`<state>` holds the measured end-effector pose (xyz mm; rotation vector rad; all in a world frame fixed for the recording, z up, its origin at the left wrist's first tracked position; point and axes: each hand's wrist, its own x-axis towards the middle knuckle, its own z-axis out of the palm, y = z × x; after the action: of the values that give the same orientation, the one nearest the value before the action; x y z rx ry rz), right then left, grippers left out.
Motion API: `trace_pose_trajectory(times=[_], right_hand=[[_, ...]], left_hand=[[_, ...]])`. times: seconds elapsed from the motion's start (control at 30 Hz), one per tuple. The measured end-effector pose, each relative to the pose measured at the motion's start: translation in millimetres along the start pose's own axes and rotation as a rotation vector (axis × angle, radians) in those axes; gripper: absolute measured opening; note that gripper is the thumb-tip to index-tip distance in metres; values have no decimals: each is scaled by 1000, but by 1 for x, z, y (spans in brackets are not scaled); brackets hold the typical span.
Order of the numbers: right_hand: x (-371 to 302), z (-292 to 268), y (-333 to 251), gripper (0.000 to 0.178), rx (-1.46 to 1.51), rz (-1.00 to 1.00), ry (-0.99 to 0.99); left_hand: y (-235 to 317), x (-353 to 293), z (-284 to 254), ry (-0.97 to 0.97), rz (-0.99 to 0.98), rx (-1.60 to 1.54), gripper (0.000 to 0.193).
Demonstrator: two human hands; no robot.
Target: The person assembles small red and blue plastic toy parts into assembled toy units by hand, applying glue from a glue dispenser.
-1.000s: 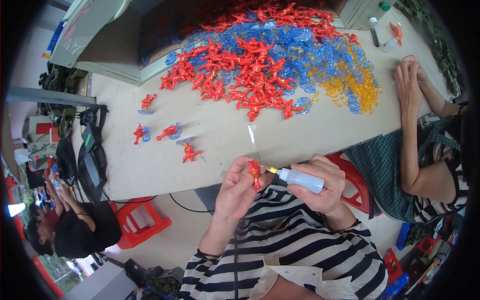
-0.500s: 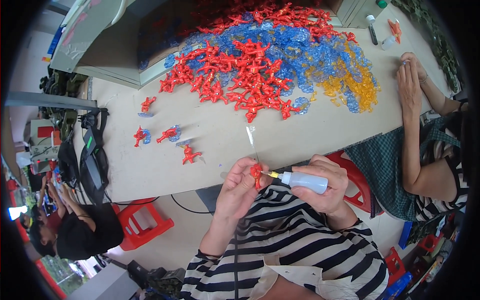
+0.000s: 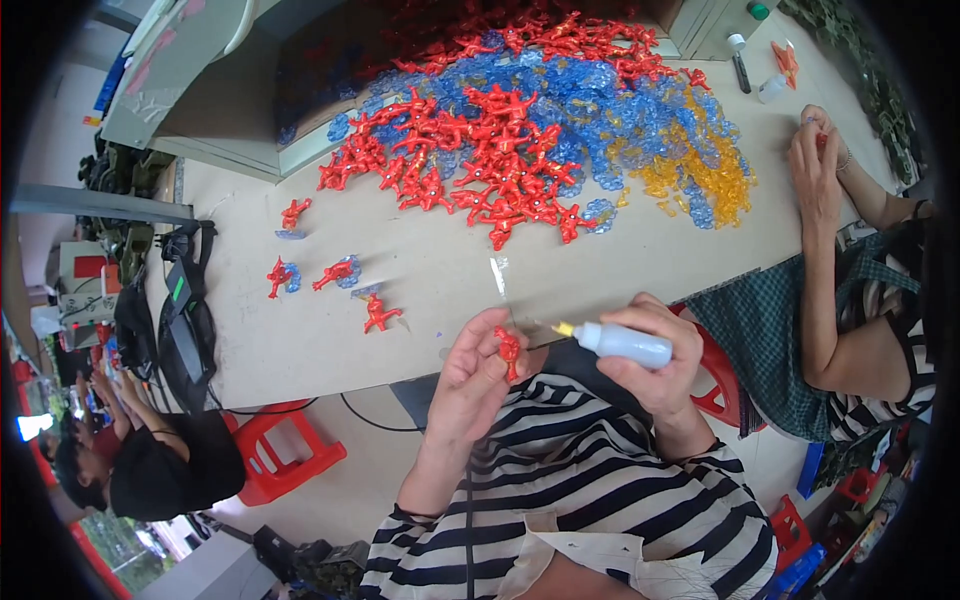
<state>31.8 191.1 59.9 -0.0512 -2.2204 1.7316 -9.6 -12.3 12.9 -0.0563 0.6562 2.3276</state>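
Just past the table's front edge, my left hand (image 3: 468, 388) pinches a small red figurine (image 3: 508, 352) between thumb and fingers. My right hand (image 3: 655, 352) is wrapped round a pale squeeze bottle (image 3: 625, 344) with a yellow-based needle tip (image 3: 563, 328). That tip points left toward the figurine but stands apart from it. Beyond my hands lies a large heap of red figurines (image 3: 510, 150), mixed with clear blue plastic pieces (image 3: 600, 90) and yellow ones (image 3: 700, 170). Several red figurines joined to blue pieces, one of them a lying figurine (image 3: 335, 272), are spread over the table's left part.
A co-worker's hands (image 3: 818, 160) hold something small and red at the table's right. Near them are a small white bottle (image 3: 771, 88) and a dark marker-like tube (image 3: 741, 70). A black bag (image 3: 188, 320) lies at the left edge; red stools (image 3: 285, 455) stand below.
My right hand has drawn the bottle right, so its tip has left the figurine. My left hand has shifted slightly and the figurine has turned. The co-worker's hands have moved, showing something red.
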Motion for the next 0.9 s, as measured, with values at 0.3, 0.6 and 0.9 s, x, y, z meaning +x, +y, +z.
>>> trace_pose_trajectory(times=[0.3, 0.6, 0.9], right_hand=[[31, 51, 41, 32, -118, -68, 5], [47, 6, 44, 31, -543, -139, 124], [34, -17, 44, 30, -654, -65, 85]], left_hand=[[5, -6, -1, 86, -5, 50, 30], [6, -4, 2, 96, 11, 31, 17], [-2, -1, -1, 49, -14, 31, 22]])
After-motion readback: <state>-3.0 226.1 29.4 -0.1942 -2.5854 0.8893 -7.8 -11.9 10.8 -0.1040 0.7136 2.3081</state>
